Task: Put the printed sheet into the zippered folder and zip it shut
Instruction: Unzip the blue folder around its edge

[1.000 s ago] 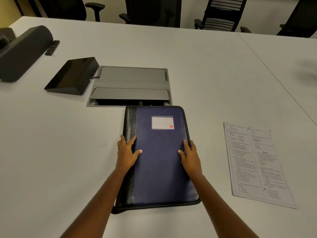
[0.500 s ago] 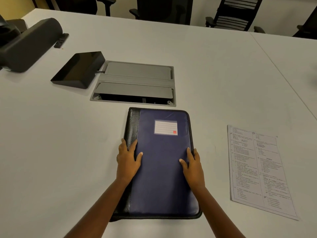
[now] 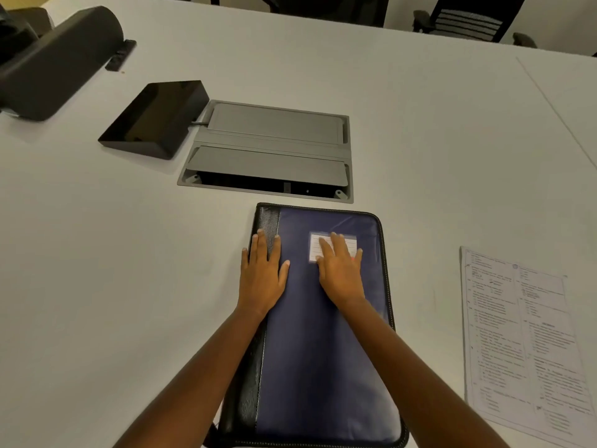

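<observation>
Both palms flat and ungripping, left hand (image 3: 262,275) on black spine strip, right hand (image 3: 339,270) over label, likely steadying closed navy zippered fabric folder (image 3: 323,344) on white counter (image 3: 113,270); printed white paper sheet (image 3: 525,344) lying apart, rightward.

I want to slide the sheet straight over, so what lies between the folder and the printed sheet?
Nothing: in the head view only bare white table separates the zippered folder from the printed sheet.

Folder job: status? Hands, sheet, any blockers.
Left hand and right hand flat on the closed folder, gripping nothing. Printed sheet on the table, right of the folder. Nothing between them.
</observation>
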A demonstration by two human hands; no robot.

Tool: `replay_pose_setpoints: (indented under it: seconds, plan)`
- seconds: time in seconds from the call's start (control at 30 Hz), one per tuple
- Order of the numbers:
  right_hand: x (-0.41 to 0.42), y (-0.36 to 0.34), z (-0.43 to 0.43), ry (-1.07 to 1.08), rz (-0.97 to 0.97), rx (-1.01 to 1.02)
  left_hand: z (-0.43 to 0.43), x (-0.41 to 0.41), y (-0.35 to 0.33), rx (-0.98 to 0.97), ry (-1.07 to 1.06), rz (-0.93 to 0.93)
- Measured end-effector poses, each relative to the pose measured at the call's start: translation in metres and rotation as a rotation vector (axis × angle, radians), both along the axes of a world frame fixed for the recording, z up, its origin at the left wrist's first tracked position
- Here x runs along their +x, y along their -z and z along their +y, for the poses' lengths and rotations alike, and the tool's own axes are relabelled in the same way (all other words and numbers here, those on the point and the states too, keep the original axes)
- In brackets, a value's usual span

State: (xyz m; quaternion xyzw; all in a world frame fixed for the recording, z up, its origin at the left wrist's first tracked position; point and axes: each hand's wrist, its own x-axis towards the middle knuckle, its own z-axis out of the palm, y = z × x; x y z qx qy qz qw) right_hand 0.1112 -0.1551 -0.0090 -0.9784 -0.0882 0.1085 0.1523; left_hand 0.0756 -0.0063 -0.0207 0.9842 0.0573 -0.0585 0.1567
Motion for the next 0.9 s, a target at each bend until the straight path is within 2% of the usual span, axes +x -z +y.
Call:
replay_pose_setpoints:
  seconds: [0.33, 0.47, 0.6, 0.9]
  plan:
    - [0.103, -0.014, 0.056, -0.250, -0.108, 0.005, -0.001, 0.049, 0.007, 0.013, -0.008, -0.017]
    - [0.134, -0.014, 0.079, -0.425, 0.003, 0.047, -0.003, 0.049, 0.012, -0.023, -0.043, -0.047]
    - [0.149, -0.012, 0.094, -0.505, 0.147, 0.083, -0.003, 0.047, 0.014, -0.060, -0.055, -0.087]
    - [0.163, -0.013, 0.092, -0.615, 0.091, 0.000, -0.003, 0.047, 0.016, -0.034, -0.053, -0.074]
